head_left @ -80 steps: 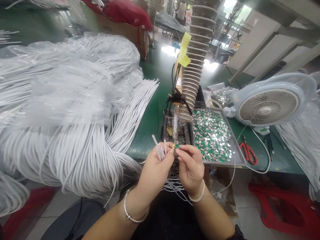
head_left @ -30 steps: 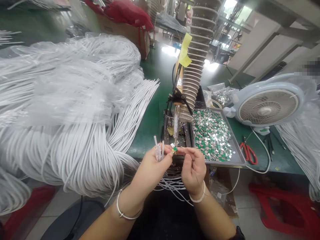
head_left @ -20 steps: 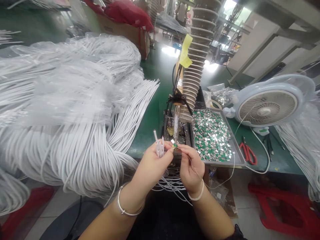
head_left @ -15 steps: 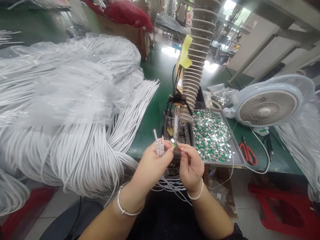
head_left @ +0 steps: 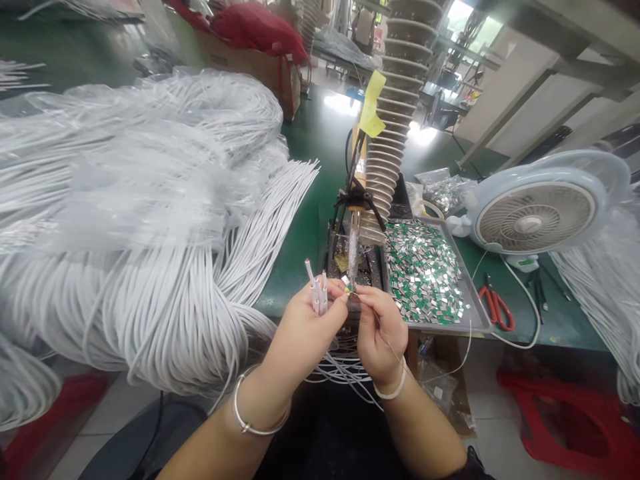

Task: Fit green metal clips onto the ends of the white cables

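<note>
My left hand (head_left: 303, 333) is closed around several white cables (head_left: 319, 297) with cut ends pointing up. At its fingertips is a small connector (head_left: 345, 281) with a silver shell, with a bit of green beside it. Close to it, my right hand (head_left: 381, 333) pinches a thin solder wire (head_left: 469, 343) that loops out to the right past the wrist. A soldering iron (head_left: 354, 247) is mounted tip down just above the fingertips. Its tip is at the connector; whether they touch is hard to make out.
To the right stands a metal tray (head_left: 474, 310) of green-and-silver connectors, beside red-handled cutters (head_left: 495, 308) and a fan (head_left: 535, 213). A ribbed hose (head_left: 395, 127) hangs behind the iron. Bundled white cables (head_left: 165, 320) cover the left of the green table (head_left: 290, 267).
Almost nothing differs. The cables in my left hand have tilted slightly left, and the loose solder loop has swung a little to the right.
</note>
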### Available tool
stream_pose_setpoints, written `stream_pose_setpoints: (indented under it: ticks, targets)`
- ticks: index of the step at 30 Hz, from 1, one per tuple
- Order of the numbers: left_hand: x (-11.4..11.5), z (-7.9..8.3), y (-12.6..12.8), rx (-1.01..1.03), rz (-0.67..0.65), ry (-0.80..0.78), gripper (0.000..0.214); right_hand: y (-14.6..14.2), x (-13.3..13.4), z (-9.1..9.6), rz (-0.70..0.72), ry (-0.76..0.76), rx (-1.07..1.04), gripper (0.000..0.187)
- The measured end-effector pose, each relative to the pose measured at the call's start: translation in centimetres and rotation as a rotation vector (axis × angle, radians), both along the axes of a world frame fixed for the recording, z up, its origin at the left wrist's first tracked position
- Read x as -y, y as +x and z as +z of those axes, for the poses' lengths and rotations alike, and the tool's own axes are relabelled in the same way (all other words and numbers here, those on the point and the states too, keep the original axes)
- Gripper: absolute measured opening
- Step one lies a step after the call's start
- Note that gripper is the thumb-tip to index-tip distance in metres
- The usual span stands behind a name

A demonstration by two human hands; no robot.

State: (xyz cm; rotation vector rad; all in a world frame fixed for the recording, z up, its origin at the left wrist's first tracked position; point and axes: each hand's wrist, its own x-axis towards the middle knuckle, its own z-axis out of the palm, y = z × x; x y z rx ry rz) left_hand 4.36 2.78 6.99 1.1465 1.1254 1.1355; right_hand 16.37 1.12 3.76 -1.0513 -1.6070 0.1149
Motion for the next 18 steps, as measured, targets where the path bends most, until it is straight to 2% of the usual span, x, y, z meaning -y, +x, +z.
stream_pose_setpoints:
  ticks: [6, 14, 18]
  targets:
    - [0.1, -0.1, 0.1, -0.025, -0.021, 0.026, 0.009, 0.1, 0.2, 0.0, 0.015, -0.007, -0.014, 0.023]
    - [0.8, -1.5, -0.2, -0.005, -0.095, 0.027, 0.009, 0.5, 0.9, -0.3, 0.044, -0.039, 0.013, 0.026]
    - [1.3, -2.1, -0.6, -0.049, -0.141, 0.045, 0.024, 1.0, 1.7, -0.3, 0.059, -0.077, 0.042, 0.027]
